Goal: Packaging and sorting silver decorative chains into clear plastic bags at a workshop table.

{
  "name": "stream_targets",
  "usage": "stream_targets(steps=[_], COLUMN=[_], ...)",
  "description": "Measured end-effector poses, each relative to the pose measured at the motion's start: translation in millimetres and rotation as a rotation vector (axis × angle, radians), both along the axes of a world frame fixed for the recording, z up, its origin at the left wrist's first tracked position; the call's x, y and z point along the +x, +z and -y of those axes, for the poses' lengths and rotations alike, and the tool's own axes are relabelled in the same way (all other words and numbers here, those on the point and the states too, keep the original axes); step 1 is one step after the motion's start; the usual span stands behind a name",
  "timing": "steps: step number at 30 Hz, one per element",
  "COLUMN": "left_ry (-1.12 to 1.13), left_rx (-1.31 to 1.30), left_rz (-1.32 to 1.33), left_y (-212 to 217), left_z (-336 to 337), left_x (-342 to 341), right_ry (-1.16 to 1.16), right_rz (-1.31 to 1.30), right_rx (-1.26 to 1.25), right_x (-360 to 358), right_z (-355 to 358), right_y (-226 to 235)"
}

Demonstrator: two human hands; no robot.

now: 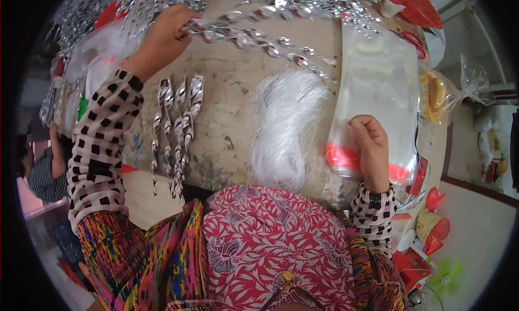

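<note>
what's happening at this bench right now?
A person at a worn worktable is handling shiny silver spiral ornaments. The left hand grips one end of a long silver spiral that stretches across the table. The right hand rests closed on a stack of clear plastic bags with a red strip at the near edge. A few silver spirals lie side by side near the left forearm, and a bundle of white threads sits in the middle.
</note>
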State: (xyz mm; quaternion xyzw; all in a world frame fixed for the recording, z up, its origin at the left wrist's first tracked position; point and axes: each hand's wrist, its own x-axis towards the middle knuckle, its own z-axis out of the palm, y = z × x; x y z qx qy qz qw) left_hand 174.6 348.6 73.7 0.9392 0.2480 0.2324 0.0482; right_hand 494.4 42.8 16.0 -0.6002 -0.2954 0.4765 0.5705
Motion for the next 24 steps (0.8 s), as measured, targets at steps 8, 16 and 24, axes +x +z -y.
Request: stream_targets(steps=[8,16,24], left_ry=[-0.007,-0.108,-0.349], left_rx=[0.113,-0.005,0.018], left_rz=[-0.215,-0.629,-0.869], left_y=[34.6,80.0,54.7], left_z=[56.8,136.2,139.1], left_x=[-105.1,-119.4,-85.6], right_ry=[0.014,0.025,-0.002], right_rz=[0.032,0.047,0.062], right_rx=[0.004,0.047,0.049], right_x=[-8.7,-13.3,-11.8], right_z=[27.8,37.9,43.7], right_y=[1.2,9.3,-14.5])
